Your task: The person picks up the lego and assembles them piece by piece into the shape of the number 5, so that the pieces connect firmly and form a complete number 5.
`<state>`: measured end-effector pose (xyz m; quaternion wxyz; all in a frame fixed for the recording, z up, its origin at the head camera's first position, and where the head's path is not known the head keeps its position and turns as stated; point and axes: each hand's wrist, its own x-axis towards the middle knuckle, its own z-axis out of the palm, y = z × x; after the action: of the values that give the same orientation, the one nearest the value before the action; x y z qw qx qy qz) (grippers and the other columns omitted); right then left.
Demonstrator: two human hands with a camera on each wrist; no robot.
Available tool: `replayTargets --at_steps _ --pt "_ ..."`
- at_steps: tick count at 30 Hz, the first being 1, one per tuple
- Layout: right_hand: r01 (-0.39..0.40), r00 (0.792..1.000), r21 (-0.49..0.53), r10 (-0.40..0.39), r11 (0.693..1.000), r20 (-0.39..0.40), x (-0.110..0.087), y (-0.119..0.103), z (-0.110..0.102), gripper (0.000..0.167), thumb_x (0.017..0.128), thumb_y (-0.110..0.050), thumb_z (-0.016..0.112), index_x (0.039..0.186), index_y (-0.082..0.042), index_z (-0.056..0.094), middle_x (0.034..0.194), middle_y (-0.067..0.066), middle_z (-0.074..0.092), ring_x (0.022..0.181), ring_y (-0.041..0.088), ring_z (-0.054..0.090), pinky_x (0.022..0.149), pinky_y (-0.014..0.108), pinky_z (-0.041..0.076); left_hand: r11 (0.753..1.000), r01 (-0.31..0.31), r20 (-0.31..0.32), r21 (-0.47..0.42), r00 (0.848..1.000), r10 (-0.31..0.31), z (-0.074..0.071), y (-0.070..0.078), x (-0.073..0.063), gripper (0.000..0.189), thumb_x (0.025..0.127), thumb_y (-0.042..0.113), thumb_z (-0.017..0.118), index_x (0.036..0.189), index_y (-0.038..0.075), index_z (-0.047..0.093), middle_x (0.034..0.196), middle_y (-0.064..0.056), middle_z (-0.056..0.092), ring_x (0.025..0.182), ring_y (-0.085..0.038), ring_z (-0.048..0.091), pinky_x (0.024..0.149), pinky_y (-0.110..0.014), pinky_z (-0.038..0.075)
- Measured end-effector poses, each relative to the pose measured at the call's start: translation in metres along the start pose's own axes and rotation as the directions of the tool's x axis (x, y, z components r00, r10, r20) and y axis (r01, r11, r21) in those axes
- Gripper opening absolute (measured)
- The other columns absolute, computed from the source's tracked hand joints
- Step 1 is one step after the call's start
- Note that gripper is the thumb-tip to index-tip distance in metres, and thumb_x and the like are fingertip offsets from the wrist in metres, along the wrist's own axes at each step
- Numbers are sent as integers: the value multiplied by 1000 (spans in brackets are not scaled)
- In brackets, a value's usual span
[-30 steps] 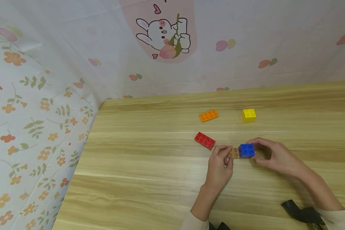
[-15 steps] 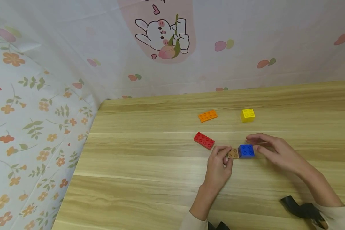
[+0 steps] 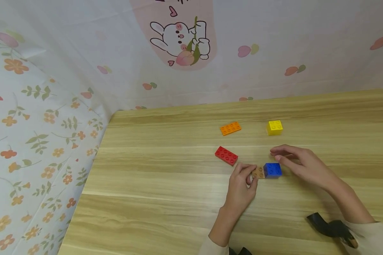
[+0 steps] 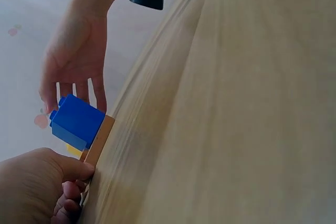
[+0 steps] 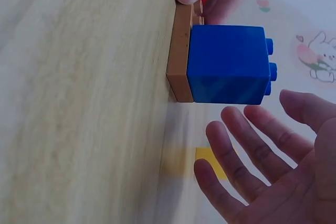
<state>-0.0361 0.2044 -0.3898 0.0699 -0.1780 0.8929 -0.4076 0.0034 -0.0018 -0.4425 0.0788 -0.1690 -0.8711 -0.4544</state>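
Observation:
A blue building block [image 3: 272, 170] sits on the right end of a flat brown building block [image 3: 258, 172], studs up, on the table. My left hand [image 3: 241, 187] pinches the brown block's left end between thumb and fingers; that end is partly hidden. In the left wrist view the left thumb presses the side of the brown block [image 4: 100, 141]. Just right of the blue block, my right hand [image 3: 301, 164] hovers with fingers spread and nothing in them. The right wrist view shows a gap between its fingertips and the blue block [image 5: 227, 64].
A red block [image 3: 226, 156] lies left of the left hand. Farther back are a flat orange block [image 3: 230, 128] and a yellow block [image 3: 275, 128]. Patterned cloth [image 3: 261, 67] hangs behind the wooden table [image 3: 146, 170] and along its left side.
My right hand has let go of the blue block and drawn away, slightly toward the back. The left hand keeps its pinch on the brown block, which has shifted slightly nearer in the view.

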Motion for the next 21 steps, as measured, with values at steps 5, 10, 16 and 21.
replayTargets --at_steps 5,10,16,21 --pt "0 1000 -16 0 1000 16 7 -1 4 26 95 -18 56 117 -4 61 109 7 65 96 26 61 81 36 49 1000 -1 1 -17 1000 1 -1 -1 -6 32 77 -3 72 108 1 67 105 -1 56 64 2 44 56 -3 34" --pt "43 998 26 -44 999 44 21 0 8 24 92 -14 61 112 -2 62 106 9 65 93 24 61 79 45 50 1000 -3 11 -23 1000 3 -4 -1 -7 33 77 -3 71 109 0 66 106 -2 55 64 1 45 57 -4 35" --pt "44 994 26 -47 999 97 41 -1 14 25 87 -13 67 110 -3 64 104 7 65 91 22 61 79 45 50 1000 -22 12 -19 1000 23 -6 -2 -11 31 76 -3 71 107 1 67 103 -1 56 63 0 44 56 -4 35" --pt "23 989 11 -24 1000 149 52 -4 18 27 85 -14 69 109 -3 64 103 6 65 91 21 61 82 44 49 1000 -19 17 -19 1000 19 -6 -3 -13 31 76 -3 72 107 1 67 102 -1 56 63 0 44 56 -4 35"
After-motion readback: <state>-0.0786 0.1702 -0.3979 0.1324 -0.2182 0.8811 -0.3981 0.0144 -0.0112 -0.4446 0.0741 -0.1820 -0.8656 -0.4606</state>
